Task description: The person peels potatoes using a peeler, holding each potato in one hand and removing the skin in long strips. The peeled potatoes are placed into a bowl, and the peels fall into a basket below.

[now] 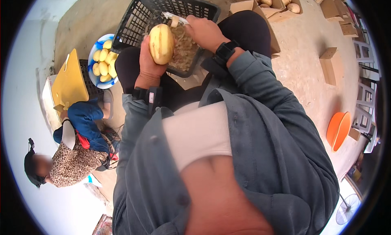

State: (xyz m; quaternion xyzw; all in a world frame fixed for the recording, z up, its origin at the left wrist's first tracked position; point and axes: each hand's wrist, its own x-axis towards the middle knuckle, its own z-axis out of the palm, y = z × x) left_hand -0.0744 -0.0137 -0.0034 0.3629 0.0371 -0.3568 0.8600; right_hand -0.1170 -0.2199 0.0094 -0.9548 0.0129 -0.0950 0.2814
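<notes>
A large, partly peeled potato (161, 45) rests in my left hand (148, 64), with pale peeled stripes alternating with strips of brownish skin. My right hand (204, 32) grips a white-handled peeler (180, 18) just to the right of the potato, apart from it. A curl of pale peel clings to the tool, and its blade is hard to make out. Both hands are over a black plastic crate (195, 5) between my knees. Potato peelings (185, 53) cover the bottom of this crate.
Left of the crate, a blue-and-white basin (91, 56) holds several peeled potatoes. Cardboard boxes (270, 11) of unpeeled potatoes stand at upper right. A seated person (82, 149) is beside a yellow board (68, 79) at left. An orange tub (338, 131) lies to the right.
</notes>
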